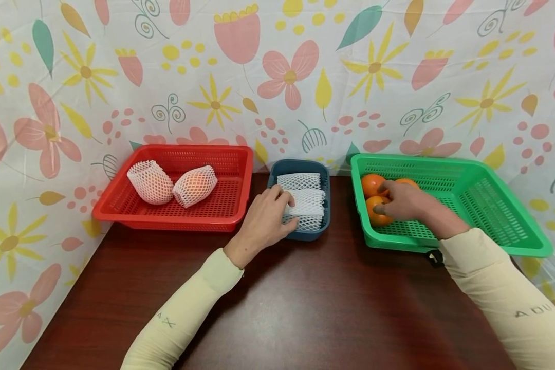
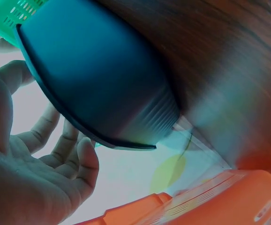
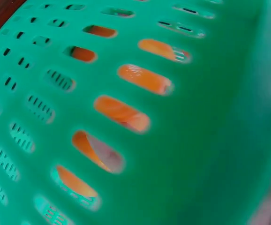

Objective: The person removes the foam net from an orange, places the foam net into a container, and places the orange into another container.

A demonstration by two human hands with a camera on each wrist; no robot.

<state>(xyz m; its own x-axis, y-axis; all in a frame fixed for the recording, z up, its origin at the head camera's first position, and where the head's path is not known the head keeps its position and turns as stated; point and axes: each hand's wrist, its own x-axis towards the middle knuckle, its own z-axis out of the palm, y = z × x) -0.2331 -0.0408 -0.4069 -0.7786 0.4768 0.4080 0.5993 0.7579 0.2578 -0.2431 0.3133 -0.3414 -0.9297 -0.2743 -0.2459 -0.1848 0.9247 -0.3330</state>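
My left hand [image 1: 269,218] hovers over the near left rim of a small blue basket [image 1: 326,226], fingers spread and loosely bent with nothing between them. White foam net sleeves [image 1: 307,200] lie stacked inside that basket. In the left wrist view, the hand [image 2: 41,164] is beside the blue basket's outer wall [image 2: 98,70]. Inside the green basket [image 1: 448,239], my right hand [image 1: 404,200] reaches over several oranges [image 1: 380,218]; its thumb and fingers are apart, fingertips right at the fruit. Through the slots in the right wrist view, the orange [image 3: 142,78] shows beside part of the hand.
A red basket [image 1: 213,221] at the left holds two fruits in white foam nets [image 1: 151,184] [image 1: 196,186]. All three baskets stand at the back of a dark wooden table [image 1: 277,303], against a flower-patterned cloth [image 1: 324,31]. A small black object [image 1: 436,258] shows at the right cuff.
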